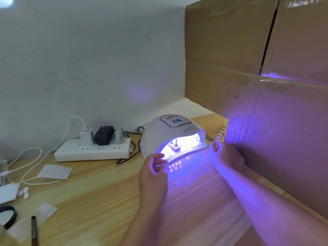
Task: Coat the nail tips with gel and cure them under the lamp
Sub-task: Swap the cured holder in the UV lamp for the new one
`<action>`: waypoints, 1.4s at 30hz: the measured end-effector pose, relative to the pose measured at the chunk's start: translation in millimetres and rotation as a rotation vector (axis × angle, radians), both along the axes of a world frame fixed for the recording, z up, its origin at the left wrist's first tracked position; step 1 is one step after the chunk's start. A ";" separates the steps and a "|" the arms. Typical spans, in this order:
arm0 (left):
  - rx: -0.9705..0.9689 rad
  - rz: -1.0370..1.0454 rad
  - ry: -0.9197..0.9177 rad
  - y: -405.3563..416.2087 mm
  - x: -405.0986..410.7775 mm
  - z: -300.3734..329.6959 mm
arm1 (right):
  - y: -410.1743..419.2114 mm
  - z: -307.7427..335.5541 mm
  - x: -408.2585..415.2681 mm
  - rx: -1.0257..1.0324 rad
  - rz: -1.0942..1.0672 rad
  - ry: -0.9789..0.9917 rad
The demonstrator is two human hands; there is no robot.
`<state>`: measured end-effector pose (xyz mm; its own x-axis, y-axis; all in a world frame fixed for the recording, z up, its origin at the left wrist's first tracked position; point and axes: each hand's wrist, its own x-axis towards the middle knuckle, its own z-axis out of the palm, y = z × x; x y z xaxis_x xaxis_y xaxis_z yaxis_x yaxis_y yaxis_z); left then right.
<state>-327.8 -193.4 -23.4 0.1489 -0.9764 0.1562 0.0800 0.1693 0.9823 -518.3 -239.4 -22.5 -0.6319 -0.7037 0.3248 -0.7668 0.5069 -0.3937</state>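
Nail tips: one stood on a small holder [174,146] inside the lit lamp [173,137], toward the left half of the mouth; a row of spare tips [221,132] lay along the table's right edge against the cardboard wall [266,86].

My left hand [153,172] hovered just in front of the lamp's opening, fingers loosely curled, holding nothing. The holder lay straight ahead of it and a little to the right, inside the glow, apart from my fingers. Of my two hands this was the nearer one to it.

My right hand [224,154] sat to the right of the lamp's mouth, close by the near end of the row of tips. Fingers curled inward; I could not tell whether they pinched a tip or nothing.

The row ran away from me, its long axis roughly along the cardboard, from my right hand toward the lamp's far side.

Lamp display [177,120] was lit, digits unreadable. Judged: curing under way; a reach for the holder would fall to the left, the row to the right.

Further left on the table [106,201]: power strip [92,150], brush handle [34,229].
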 end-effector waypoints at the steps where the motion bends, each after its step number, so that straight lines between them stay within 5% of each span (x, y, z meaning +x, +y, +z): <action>1: 0.000 -0.002 -0.001 0.1 0.0 0.0 | -1.9 -0.1 0.3 0.032 0.000 0.029; 10: 0.012 -0.008 0.006 0.7 1.4 0.7 | -4.7 -0.8 0.8 0.127 0.028 0.104; 20: 0.051 0.054 0.096 -4.9 1.9 2.5 | -2.4 55.1 37.9 -0.601 0.492 -0.330; 24: 0.077 0.090 0.146 -8.3 4.4 4.0 | -24.3 94.5 60.5 -0.186 0.739 -0.148; 27: 0.090 0.096 0.141 -7.6 5.2 4.3 | -35.0 94.8 67.5 0.099 0.703 -0.007; 42: 0.180 -0.004 0.260 1.5 14.5 10.2 | -36.0 89.1 81.8 0.000 0.535 -0.165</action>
<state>-313.3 -191.9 -13.2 0.1573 -0.9856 -0.0624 0.3331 -0.0065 0.9429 -436.5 -275.4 66.6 -0.2290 -0.9403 0.2516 -0.8452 0.0638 -0.5307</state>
